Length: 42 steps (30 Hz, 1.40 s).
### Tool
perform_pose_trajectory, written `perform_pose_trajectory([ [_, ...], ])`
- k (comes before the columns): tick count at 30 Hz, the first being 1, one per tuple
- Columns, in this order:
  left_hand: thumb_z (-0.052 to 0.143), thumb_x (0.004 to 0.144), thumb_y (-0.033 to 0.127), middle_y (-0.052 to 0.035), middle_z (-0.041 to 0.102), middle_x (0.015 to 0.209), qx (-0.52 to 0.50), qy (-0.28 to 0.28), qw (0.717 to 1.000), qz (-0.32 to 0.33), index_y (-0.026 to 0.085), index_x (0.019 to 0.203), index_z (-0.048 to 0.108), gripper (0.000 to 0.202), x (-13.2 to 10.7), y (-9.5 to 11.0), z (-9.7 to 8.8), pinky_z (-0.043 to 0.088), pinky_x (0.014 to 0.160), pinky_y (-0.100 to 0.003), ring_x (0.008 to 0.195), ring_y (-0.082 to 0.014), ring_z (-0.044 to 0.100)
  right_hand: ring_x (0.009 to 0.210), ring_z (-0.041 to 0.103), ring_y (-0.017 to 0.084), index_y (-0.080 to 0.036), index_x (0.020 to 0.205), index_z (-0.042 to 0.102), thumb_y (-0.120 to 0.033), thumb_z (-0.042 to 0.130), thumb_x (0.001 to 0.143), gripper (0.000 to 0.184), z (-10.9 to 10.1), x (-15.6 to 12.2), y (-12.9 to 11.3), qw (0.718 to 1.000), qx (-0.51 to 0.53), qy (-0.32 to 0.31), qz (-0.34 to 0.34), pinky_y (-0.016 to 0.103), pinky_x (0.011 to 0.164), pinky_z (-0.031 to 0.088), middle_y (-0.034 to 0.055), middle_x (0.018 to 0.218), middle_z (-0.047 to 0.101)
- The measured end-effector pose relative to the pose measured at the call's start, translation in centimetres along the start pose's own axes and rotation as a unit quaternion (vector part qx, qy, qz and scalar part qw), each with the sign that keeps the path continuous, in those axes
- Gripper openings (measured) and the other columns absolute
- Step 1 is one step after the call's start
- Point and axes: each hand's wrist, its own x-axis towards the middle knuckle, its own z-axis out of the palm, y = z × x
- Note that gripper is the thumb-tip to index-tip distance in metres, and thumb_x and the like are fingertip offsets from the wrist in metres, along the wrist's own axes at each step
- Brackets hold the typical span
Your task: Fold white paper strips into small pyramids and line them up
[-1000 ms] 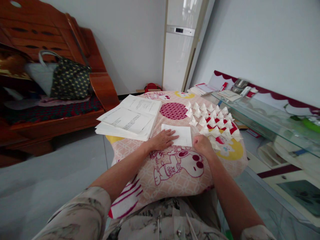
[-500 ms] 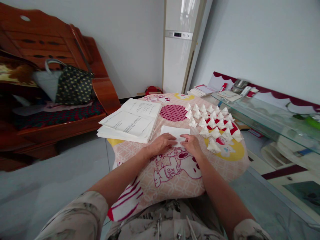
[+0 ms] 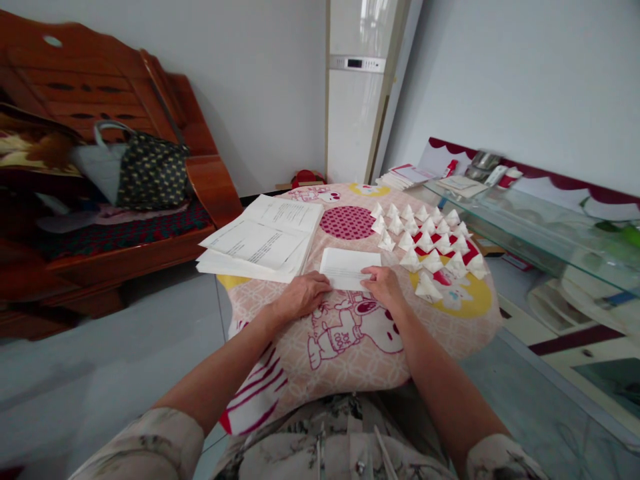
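Observation:
A small white sheet of paper (image 3: 345, 265), seemingly folded and with faint print, lies in front of me on a patterned cloth (image 3: 370, 367). My left hand (image 3: 306, 293) is at its lower left corner, fingers bent together on the edge. At the lower right edge, my right hand (image 3: 384, 285) pinches the paper between thumb and fingers. To the left rests a stack of large printed sheets (image 3: 265, 237). Several folded white paper pyramids (image 3: 427, 243) stand in rows on the right side of the cloth.
A glass-topped stand (image 3: 540, 213) holding cups and papers runs along the right wall. Beyond the cloth rises a tall white cabinet-like unit (image 3: 355, 120). On the left is a wooden bench (image 3: 85, 73) carrying a dark patterned bag (image 3: 153, 170).
My left hand has slid left and slightly down, from over the paper to its lower left corner, uncovering more of it. My right hand stays at the right edge.

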Motion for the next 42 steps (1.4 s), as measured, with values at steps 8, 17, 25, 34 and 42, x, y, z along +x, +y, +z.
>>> perform_pose_trajectory([
  [8,0.052,0.079,0.003,-0.0054,0.066,0.077,0.043,0.02,0.996,-0.076,0.016,0.073,0.067,0.021,-1.1,0.0,-1.3,0.051,0.073,-0.029,0.078,-0.0188,0.064,0.065,0.062,0.017,-0.014,0.108,0.079,-0.017,0.068,0.075,0.036,0.2,0.0,0.2,1.0,0.011,0.008,-0.001,0.028,0.07,0.048,0.0039,0.074,0.073],
  [17,0.064,0.086,0.019,-0.0083,0.067,0.096,0.103,-0.033,0.994,0.017,0.017,0.094,0.066,0.009,3.9,2.1,-0.3,0.047,0.085,-0.037,0.093,-0.024,0.06,0.066,0.063,0.018,-0.017,0.1,0.08,-0.016,0.07,0.074,0.028,0.5,-0.1,0.2,0.999,-0.005,0.035,-0.011,0.028,0.069,0.047,0.0036,0.072,0.073],
  [25,0.054,0.096,0.02,-0.006,0.065,0.083,0.124,-0.02,0.991,0.054,0.016,0.084,0.065,0.017,4.0,1.0,1.6,0.043,0.069,-0.031,0.078,-0.019,0.058,0.068,0.059,0.018,-0.019,0.079,0.073,-0.015,0.06,0.083,0.014,1.2,-1.3,0.1,0.981,-0.069,0.138,-0.116,0.028,0.065,0.042,0.0043,0.072,0.067],
  [34,0.055,0.095,0.02,-0.005,0.061,0.076,0.118,0.095,0.988,-0.009,0.017,0.08,0.063,0.017,4.2,0.4,2.8,0.042,0.066,-0.03,0.075,-0.0182,0.057,0.087,0.055,0.023,-0.02,0.079,0.063,-0.009,0.052,0.089,0.018,2.0,-2.3,-1.4,0.926,-0.162,0.153,-0.304,0.032,0.076,0.044,0.0092,0.087,0.062],
  [42,0.054,0.095,0.022,-0.0052,0.064,0.082,0.092,0.104,0.99,-0.014,0.018,0.086,0.063,0.013,4.2,1.0,2.3,0.045,0.071,-0.03,0.079,-0.0185,0.058,0.084,0.054,0.023,-0.021,0.078,0.059,-0.008,0.048,0.09,0.022,2.3,-2.0,-1.6,0.921,-0.161,0.152,-0.322,0.032,0.075,0.043,0.0083,0.084,0.061],
])
